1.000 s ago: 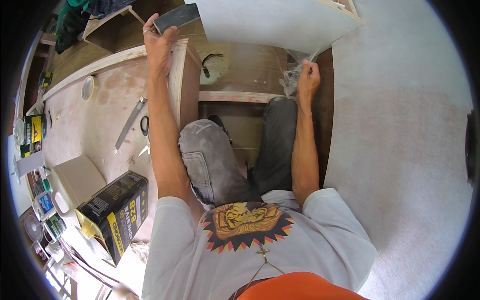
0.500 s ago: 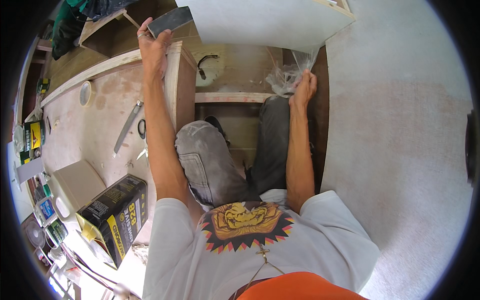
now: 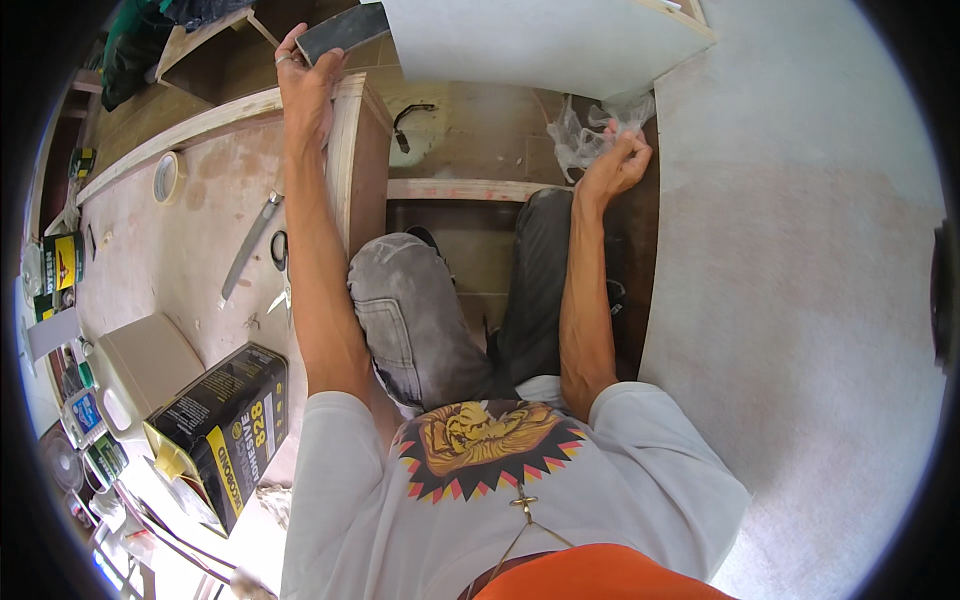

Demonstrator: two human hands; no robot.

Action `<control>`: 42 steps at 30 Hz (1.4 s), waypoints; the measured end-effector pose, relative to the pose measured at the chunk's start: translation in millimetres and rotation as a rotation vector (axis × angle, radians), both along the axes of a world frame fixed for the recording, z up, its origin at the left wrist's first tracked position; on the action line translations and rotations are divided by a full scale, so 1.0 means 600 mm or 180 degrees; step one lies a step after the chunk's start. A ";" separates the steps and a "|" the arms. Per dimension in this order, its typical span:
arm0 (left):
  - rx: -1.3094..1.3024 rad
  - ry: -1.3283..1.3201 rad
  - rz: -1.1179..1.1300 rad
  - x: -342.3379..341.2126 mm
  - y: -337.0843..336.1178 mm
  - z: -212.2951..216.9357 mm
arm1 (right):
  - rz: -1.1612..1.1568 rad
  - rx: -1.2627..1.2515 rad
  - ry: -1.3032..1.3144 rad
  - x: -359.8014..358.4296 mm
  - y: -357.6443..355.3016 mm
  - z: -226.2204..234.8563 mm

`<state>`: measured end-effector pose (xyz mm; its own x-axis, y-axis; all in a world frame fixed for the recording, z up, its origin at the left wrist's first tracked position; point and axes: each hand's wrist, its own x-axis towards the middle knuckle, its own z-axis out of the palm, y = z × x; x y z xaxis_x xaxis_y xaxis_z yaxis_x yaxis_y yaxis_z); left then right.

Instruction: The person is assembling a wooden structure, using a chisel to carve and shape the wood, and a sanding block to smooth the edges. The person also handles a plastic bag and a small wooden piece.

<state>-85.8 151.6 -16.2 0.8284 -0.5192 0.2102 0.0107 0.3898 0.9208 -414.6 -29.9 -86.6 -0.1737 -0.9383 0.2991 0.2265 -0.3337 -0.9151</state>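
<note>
At the upper left, my left hand [image 3: 306,82] is closed on one end of a dark rectangular block [image 3: 345,33], thumb on its near edge. The block's far end meets the edge of a white panel [image 3: 520,45]. On the right, my right hand [image 3: 616,168] has its fingers curled in a crumpled clear plastic bag [image 3: 578,140], under the panel's right part. Part of the bag reaches up behind the fingers toward the panel's underside.
To my left, a wooden surface [image 3: 140,240] carries a tape roll [image 3: 168,178], a saw blade [image 3: 250,250], scissors [image 3: 279,252], a black adhesive tin [image 3: 225,425] and a beige jug [image 3: 150,365]. A large pale board [image 3: 800,250] fills the right side. A wooden crossbar [image 3: 460,189] spans beyond my knees.
My right hand has shifted slightly up and right, and its wrist has turned. The plastic, stretched taut upward before, now hangs looser around the fingers. My left hand and the block barely differ.
</note>
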 end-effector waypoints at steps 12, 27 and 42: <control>0.0036 -0.0005 0.0016 -0.009 -0.003 0.003 | -0.0689 -0.0847 0.1381 0.013 -0.002 0.035; 0.0126 -0.0077 0.0057 -0.009 -0.001 0.008 | -0.0674 -0.0334 0.0825 -0.012 0.038 0.038; 0.0110 -0.0285 -0.0092 0.032 0.008 -0.031 | 0.1018 0.0578 0.0109 -0.019 0.147 0.026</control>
<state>-66.4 156.5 -35.1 0.7916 -0.5509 0.2642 -0.0614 0.3585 0.9315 -425.7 58.1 -70.8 0.1442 -0.9818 0.1232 0.2613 -0.0823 -0.9617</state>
